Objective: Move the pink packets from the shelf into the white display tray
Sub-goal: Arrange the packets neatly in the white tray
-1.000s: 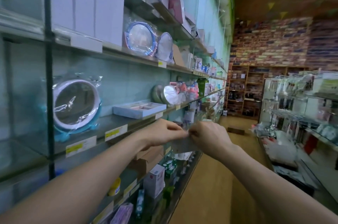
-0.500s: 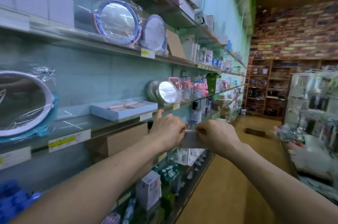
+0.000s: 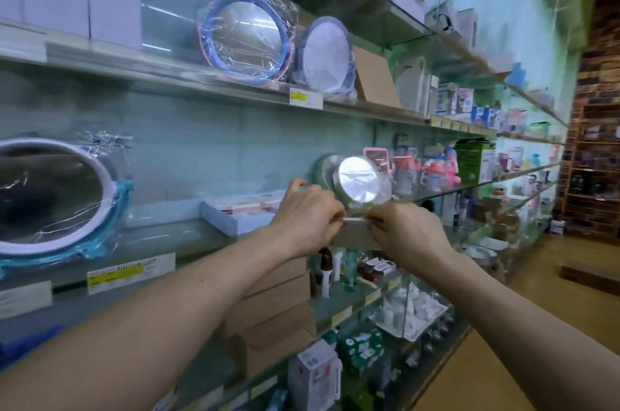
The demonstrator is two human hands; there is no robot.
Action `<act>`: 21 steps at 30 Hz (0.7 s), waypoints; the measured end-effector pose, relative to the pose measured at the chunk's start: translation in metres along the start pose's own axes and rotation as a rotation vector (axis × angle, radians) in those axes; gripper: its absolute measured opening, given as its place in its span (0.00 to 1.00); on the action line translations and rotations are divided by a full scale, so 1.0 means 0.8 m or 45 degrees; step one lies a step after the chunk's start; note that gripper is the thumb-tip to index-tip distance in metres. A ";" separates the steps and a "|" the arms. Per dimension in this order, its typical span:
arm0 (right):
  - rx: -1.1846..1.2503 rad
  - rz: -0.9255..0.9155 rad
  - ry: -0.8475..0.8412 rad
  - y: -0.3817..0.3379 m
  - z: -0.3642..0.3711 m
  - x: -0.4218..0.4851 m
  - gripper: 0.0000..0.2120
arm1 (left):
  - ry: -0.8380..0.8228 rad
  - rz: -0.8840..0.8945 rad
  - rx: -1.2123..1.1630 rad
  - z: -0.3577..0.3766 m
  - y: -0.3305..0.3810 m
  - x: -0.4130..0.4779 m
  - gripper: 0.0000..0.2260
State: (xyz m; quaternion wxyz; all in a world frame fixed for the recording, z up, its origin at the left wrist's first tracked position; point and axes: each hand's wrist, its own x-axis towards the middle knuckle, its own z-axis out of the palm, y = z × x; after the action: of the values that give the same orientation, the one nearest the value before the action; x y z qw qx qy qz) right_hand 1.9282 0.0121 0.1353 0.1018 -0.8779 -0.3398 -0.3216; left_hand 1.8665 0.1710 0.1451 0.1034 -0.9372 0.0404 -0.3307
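Shop shelf [image 3: 167, 238], packet [image 3: 354, 234] crosswise, ends pinched by left hand [image 3: 307, 214], right hand [image 3: 411, 231]

Tray [image 3: 219, 221] lies on shelf [image 3: 177, 241] left of mirror [image 3: 357, 180] (before them, packet [image 3: 354, 233] between left hand [image 3: 307, 212] and right hand [image 3: 407, 231]).

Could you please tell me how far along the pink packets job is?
Done: some pink packets already lie in the white display tray on the glass shelf. In hand: the left hand and right hand pinch a flat greyish packet between them, just right of the tray, not yet in it. Left: setting that one in; whether more wait on the shelf, I cannot tell.
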 end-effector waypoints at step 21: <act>1.211 -0.048 -0.094 -0.078 0.159 0.249 0.04 | -0.076 -0.942 -0.965 0.069 -0.231 0.068 0.03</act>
State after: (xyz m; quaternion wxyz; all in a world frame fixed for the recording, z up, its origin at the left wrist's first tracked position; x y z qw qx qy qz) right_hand 2.0620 0.2152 0.1605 0.4743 -0.7385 -0.4686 -0.1006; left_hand 1.9448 0.3523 0.1772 -0.3652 -0.8693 -0.1792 -0.2806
